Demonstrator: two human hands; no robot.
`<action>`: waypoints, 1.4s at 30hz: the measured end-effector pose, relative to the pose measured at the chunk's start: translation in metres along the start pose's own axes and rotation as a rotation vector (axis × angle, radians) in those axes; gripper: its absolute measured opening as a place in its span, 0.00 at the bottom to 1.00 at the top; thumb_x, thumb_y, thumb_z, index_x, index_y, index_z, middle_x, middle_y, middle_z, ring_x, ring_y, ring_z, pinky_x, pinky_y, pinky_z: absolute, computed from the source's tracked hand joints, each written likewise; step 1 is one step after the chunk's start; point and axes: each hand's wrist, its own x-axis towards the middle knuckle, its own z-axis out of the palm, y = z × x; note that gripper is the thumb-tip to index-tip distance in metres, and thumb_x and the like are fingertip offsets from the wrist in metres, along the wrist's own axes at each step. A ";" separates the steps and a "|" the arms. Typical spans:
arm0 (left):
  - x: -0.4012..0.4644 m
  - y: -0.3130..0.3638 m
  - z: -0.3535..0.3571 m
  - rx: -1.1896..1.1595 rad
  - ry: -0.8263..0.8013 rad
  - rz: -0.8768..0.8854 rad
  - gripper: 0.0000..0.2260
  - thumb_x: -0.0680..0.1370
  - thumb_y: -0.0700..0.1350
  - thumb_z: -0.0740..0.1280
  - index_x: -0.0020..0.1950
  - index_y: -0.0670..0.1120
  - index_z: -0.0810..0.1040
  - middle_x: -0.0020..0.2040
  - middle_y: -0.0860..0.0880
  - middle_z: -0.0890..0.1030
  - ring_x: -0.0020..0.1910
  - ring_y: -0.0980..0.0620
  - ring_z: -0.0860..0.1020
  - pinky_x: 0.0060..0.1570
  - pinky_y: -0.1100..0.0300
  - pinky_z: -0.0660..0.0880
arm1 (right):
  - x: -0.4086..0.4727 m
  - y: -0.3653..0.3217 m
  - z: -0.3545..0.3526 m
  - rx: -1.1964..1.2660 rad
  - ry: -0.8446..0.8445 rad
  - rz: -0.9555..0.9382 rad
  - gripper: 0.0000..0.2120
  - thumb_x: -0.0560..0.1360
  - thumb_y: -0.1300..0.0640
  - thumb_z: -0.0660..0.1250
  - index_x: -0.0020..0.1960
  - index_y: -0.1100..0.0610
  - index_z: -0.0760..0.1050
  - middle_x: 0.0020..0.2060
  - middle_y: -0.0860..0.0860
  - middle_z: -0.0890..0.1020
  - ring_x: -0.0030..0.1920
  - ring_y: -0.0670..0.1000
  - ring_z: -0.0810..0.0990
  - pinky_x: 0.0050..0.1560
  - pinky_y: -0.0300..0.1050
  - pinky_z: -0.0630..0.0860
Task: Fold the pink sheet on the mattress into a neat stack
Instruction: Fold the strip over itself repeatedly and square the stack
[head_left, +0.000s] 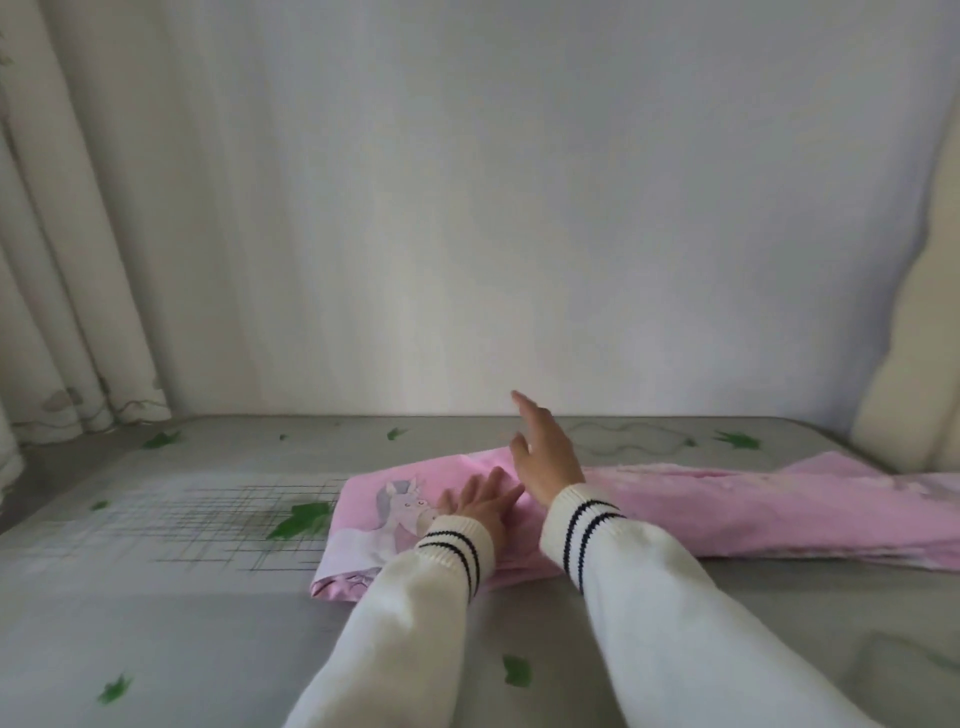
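Pink sheet (727, 512), folded into a long narrow band, lying across the grey mattress (156, 597) and running off toward the right edge of view. Left end of the band doubled over into a thicker block, printed with a pale unicorn figure (408, 506) on its top face; shiny lilac lining showing at the block's near-left corner.

Left hand (480, 501) flat on the sheet just right of the unicorn, palm down, fingers spread and pointing away and to the right, gripping nothing. Right hand (545, 452) raised above the sheet's far edge, just beyond the left hand, open with fingers extended and thumb apart, holding nothing; contact with the fabric impossible to tell. Both arms in white knit sleeves (649, 597) with two dark stripes at each cuff, crossing the mattress from the near side of the sheet.

Green leaf prints (301, 519) scattered over the mattress, one just left of the sheet's folded end, beside a dark grid pattern. Cream curtain (67, 260) hanging beyond the mattress, far left of the sheet; plain pale wall (467, 208) behind the sheet; cream padded shape (914, 364) rising past the sheet's right end.
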 end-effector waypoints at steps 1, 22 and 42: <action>-0.002 0.003 0.001 0.011 0.004 0.011 0.31 0.79 0.49 0.59 0.76 0.56 0.45 0.78 0.52 0.40 0.77 0.48 0.38 0.74 0.41 0.38 | -0.001 -0.003 0.004 -0.066 -0.050 -0.053 0.24 0.78 0.63 0.56 0.73 0.53 0.61 0.69 0.56 0.69 0.67 0.57 0.70 0.69 0.52 0.65; -0.021 -0.075 -0.006 0.046 0.047 -0.322 0.29 0.81 0.56 0.49 0.77 0.50 0.41 0.78 0.48 0.39 0.77 0.46 0.41 0.75 0.43 0.42 | -0.015 0.050 0.043 -0.551 -0.450 0.119 0.25 0.80 0.48 0.42 0.76 0.55 0.51 0.77 0.55 0.52 0.77 0.53 0.50 0.76 0.49 0.47; -0.015 -0.089 0.011 -0.217 0.195 -0.631 0.34 0.78 0.64 0.44 0.77 0.45 0.38 0.78 0.48 0.40 0.77 0.44 0.43 0.75 0.45 0.44 | -0.021 0.049 0.046 -0.647 -0.479 0.240 0.29 0.79 0.41 0.39 0.77 0.52 0.42 0.76 0.59 0.42 0.77 0.57 0.42 0.75 0.52 0.40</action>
